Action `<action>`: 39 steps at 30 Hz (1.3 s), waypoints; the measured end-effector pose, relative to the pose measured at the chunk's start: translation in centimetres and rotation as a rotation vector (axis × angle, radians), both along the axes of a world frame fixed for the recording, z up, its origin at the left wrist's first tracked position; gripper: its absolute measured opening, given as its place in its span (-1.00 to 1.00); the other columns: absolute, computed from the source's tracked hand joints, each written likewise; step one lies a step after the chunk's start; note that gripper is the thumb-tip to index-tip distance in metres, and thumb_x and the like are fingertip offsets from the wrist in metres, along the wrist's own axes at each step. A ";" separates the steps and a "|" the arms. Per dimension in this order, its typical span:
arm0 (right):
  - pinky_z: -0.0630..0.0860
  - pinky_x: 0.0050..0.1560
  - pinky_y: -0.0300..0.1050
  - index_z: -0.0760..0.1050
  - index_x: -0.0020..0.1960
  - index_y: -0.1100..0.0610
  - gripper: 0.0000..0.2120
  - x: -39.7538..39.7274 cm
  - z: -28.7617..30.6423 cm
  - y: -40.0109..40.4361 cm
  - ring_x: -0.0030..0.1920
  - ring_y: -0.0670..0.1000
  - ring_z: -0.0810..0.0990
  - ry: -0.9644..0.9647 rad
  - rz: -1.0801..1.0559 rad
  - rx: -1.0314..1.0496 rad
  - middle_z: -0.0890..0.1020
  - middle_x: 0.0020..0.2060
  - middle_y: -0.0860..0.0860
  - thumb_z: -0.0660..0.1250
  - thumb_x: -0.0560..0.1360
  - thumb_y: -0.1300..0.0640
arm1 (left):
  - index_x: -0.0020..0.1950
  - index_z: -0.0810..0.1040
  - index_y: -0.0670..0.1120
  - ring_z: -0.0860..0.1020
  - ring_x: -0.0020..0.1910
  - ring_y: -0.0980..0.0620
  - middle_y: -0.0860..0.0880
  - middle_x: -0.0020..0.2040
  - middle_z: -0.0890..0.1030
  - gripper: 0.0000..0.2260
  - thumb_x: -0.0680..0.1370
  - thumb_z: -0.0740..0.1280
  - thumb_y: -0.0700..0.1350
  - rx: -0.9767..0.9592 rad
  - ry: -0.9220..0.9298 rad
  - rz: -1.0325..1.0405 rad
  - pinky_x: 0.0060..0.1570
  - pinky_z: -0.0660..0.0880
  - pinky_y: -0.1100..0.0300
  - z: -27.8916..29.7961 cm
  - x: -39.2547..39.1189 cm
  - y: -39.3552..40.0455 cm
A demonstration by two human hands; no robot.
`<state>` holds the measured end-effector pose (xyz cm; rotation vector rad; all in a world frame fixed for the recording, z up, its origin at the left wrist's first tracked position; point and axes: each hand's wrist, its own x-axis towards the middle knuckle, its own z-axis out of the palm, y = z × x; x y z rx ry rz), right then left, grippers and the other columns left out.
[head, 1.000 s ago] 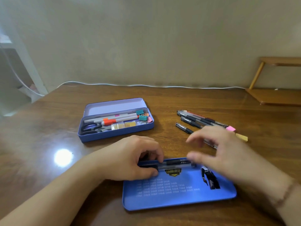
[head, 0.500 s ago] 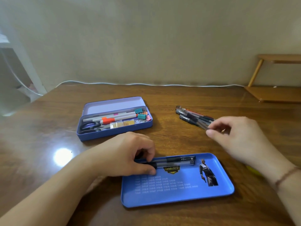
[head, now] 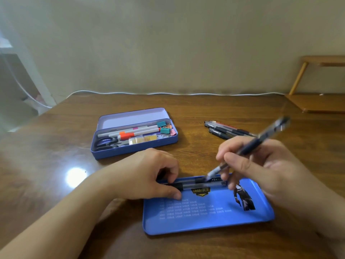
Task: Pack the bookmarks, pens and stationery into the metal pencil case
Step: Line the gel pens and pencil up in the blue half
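Right now, as I read the head view:

Right hand: my right hand (head: 261, 169) pinches a dark pen (head: 250, 146) between thumb and fingers, fingers curled round the barrel. The pen is tilted, its far end up and to the right, its clear tip end pointing down over the far rim of the blue tin tray.

Left hand: my left hand (head: 147, 174) is curled at the tray's far left corner, thumb and fingertips clamped on the dark end of the pens in the tray (head: 201, 184).

Blue tin tray: the blue tin tray (head: 205, 221) lies flat on the wooden table (head: 56, 165) nearest me, with printed text, a yellow badge and a figure on its floor. The pens lie along its far wall.

Loose pens: a small bunch of loose pens (head: 224, 129) lies on the table beyond my right hand, apart from both tins.

Purple pencil case: the purple pencil case (head: 134, 146) sits open farther back on the left, lid tipped back. Inside I see markers (head: 130, 132), scissors (head: 106, 143), binder clips (head: 164, 128) and some clear yellowish pieces I cannot identify.

Background: a white cable (head: 168, 94) runs along the table's far edge by the wall; a wooden stand (head: 317, 103) is at far right.
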<state>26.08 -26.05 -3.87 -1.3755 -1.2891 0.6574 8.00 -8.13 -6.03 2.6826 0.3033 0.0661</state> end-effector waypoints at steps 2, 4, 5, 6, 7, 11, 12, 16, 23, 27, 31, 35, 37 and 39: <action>0.64 -0.29 -0.03 0.63 -0.19 0.14 -0.90 -0.4 -0.4 0.3 -0.30 0.16 0.68 -0.009 0.006 -0.030 0.66 -0.30 0.22 0.39 0.37 0.12 | -0.14 0.50 0.14 0.50 -0.13 0.14 0.18 -0.15 0.51 -0.74 0.40 0.46 0.26 0.013 -0.064 -0.006 -0.17 0.50 0.23 0.0 0.0 -0.2; 0.66 -0.28 -0.02 0.62 -0.18 0.14 -0.89 -0.8 -0.7 0.8 -0.33 0.17 0.70 0.055 -0.039 -0.052 0.68 -0.35 0.21 0.44 0.32 0.14 | -0.01 0.52 0.19 0.52 -0.06 0.14 0.21 -0.09 0.52 -0.72 0.42 0.41 0.31 0.041 -0.180 -0.025 -0.11 0.51 0.19 0.1 0.1 -0.5; 0.67 -0.28 -0.03 0.61 -0.17 0.17 -0.86 -1.1 -0.9 1.0 -0.33 0.16 0.71 0.079 -0.053 -0.051 0.69 -0.35 0.21 0.46 0.30 0.16 | 0.04 0.54 0.18 0.52 -0.03 0.12 0.21 -0.06 0.54 -0.70 0.43 0.40 0.30 0.042 -0.239 -0.039 -0.10 0.50 0.20 0.1 0.2 -0.8; 0.67 -0.27 -0.05 0.60 -0.17 0.20 -0.86 -1.4 -1.1 1.1 -0.31 0.14 0.72 0.082 -0.050 -0.044 0.69 -0.34 0.20 0.47 0.30 0.19 | 0.07 0.57 0.15 0.53 -0.03 0.11 0.19 -0.05 0.57 -0.70 0.44 0.41 0.28 0.036 -0.290 -0.056 -0.09 0.50 0.20 0.2 0.4 -1.1; 0.67 -0.26 -0.07 0.60 -0.16 0.21 -0.87 -1.7 -1.1 1.3 -0.28 0.12 0.72 0.088 -0.035 -0.040 0.70 -0.31 0.19 0.47 0.31 0.21 | 0.05 0.59 0.13 0.54 -0.03 0.10 0.17 -0.06 0.59 -0.73 0.46 0.42 0.23 0.035 -0.333 -0.074 -0.09 0.50 0.20 0.2 0.5 -1.4; 0.67 -0.20 -0.09 0.63 -0.15 0.17 -0.86 -1.2 -0.6 1.0 -0.20 0.13 0.72 0.203 -0.001 -0.029 0.71 -0.21 0.18 0.42 0.32 0.13 | -0.11 0.63 0.08 0.56 -0.11 0.08 0.12 -0.17 0.62 -0.91 0.51 0.43 0.07 0.020 -0.398 -0.096 -0.14 0.52 0.11 0.1 0.5 -1.7; 0.66 -0.21 -0.11 0.63 -0.15 0.15 -0.85 -0.6 -0.3 0.8 -0.22 0.13 0.72 0.218 -0.030 0.008 0.70 -0.21 0.18 0.43 0.30 0.13 | -0.12 0.63 0.08 0.56 -0.13 0.07 0.11 -0.19 0.61 -0.92 0.51 0.43 0.06 0.009 -0.395 -0.084 -0.16 0.52 0.09 0.2 0.3 -1.4; 0.59 -0.33 -0.26 0.65 -0.24 0.13 -0.87 1.8 0.9 -0.4 -0.41 -0.01 0.66 -0.052 -0.149 0.081 0.69 -0.36 0.10 0.50 0.21 0.19 | -0.16 0.64 0.01 0.57 -0.16 -0.01 0.06 -0.21 0.62 -0.89 0.51 0.44 0.01 -0.061 -0.379 -0.076 -0.16 0.51 0.04 0.5 -0.1 -0.7; 0.37 -0.38 -0.44 0.62 -0.25 -0.15 -0.89 4.0 1.1 -1.2 -0.34 -0.15 0.55 -0.614 -0.340 -0.061 0.64 -0.31 -0.23 0.40 0.24 -0.12 | 0.07 0.61 0.14 0.49 0.11 0.06 0.16 0.03 0.53 -0.72 0.43 0.45 0.21 -0.038 -0.133 -0.129 0.08 0.46 0.08 0.5 -0.4 -0.4; 0.38 -0.41 -0.39 0.59 -0.20 -0.21 -0.90 5.7 1.1 -1.2 -0.32 -0.09 0.57 -0.572 -0.542 0.002 0.64 -0.28 -0.29 0.48 0.35 -0.03 | 0.06 0.60 0.15 0.50 0.08 0.13 0.21 0.04 0.54 -0.80 0.48 0.45 0.14 0.065 -0.127 -0.144 0.08 0.49 0.14 -0.1 0.1 -0.6; 0.37 -0.39 -0.51 0.59 -0.30 -0.12 -0.87 4.9 0.9 -0.9 -0.26 -0.22 0.57 -0.559 -0.571 0.010 0.63 -0.25 -0.33 0.47 0.39 0.04 | 0.01 0.60 0.13 0.56 0.02 0.15 0.22 -0.02 0.56 -0.89 0.50 0.45 0.05 0.021 -0.110 -0.114 0.00 0.54 0.19 -0.2 0.2 -0.4; 0.37 -0.36 -0.55 0.58 -0.27 -0.12 -0.88 4.3 1.0 -0.9 -0.24 -0.27 0.57 -0.563 -0.559 0.037 0.61 -0.20 -0.35 0.46 0.41 0.06 | 0.04 0.60 0.13 0.55 -0.06 0.13 0.20 -0.05 0.56 -0.89 0.53 0.43 -0.01 0.011 -0.114 -0.106 -0.09 0.52 0.27 -0.4 0.3 -0.6; 0.37 -0.36 -0.56 0.58 -0.26 -0.11 -0.88 4.2 1.0 -0.9 -0.24 -0.28 0.56 -0.564 -0.563 0.044 0.60 -0.18 -0.35 0.45 0.41 0.07 | 0.11 0.61 0.15 0.54 -0.08 0.14 0.20 -0.04 0.54 -0.84 0.54 0.41 -0.03 0.017 -0.120 -0.111 -0.12 0.48 0.34 -0.6 0.3 -0.6; 0.38 -0.35 -0.56 0.58 -0.26 -0.12 -0.87 4.2 1.0 -0.9 -0.22 -0.25 0.57 -0.559 -0.567 0.047 0.61 -0.18 -0.33 0.45 0.41 0.08 | 0.16 0.64 0.14 0.54 -0.05 0.20 0.22 -0.01 0.53 -0.80 0.56 0.39 -0.06 0.024 -0.129 -0.123 -0.08 0.42 0.43 -0.7 0.3 -0.5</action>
